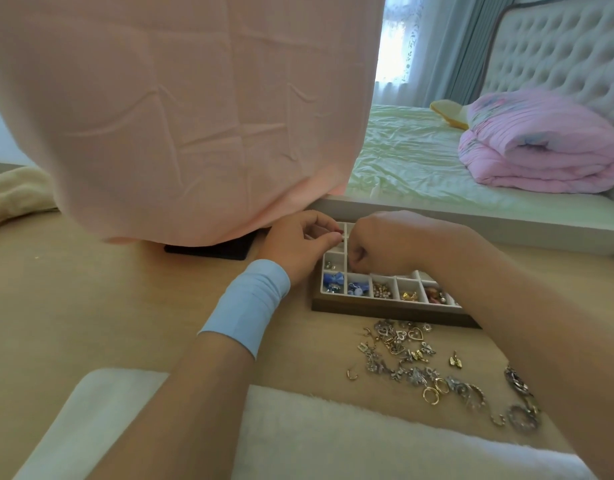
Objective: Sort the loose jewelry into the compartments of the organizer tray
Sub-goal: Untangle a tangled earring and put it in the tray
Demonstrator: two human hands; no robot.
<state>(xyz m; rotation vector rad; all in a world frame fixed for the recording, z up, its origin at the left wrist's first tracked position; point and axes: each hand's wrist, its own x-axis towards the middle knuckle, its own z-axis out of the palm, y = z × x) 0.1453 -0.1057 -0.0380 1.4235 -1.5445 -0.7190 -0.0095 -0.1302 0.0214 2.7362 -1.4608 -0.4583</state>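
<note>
Both hands meet over the far left end of the organizer tray (385, 304), which sits on the wooden floor (90, 306). The left hand (298, 242), blue band (250, 303) on its wrist, pinches a tiny piece, too small to identify, between thumb and fingertips. The right hand (385, 244) is curled closed right beside it, but whether it holds anything, I can't tell. Near row compartments hold blue, pearl, gold and red pieces. The loose jewelry (433, 368) lies scattered just in front of the tray
</note>
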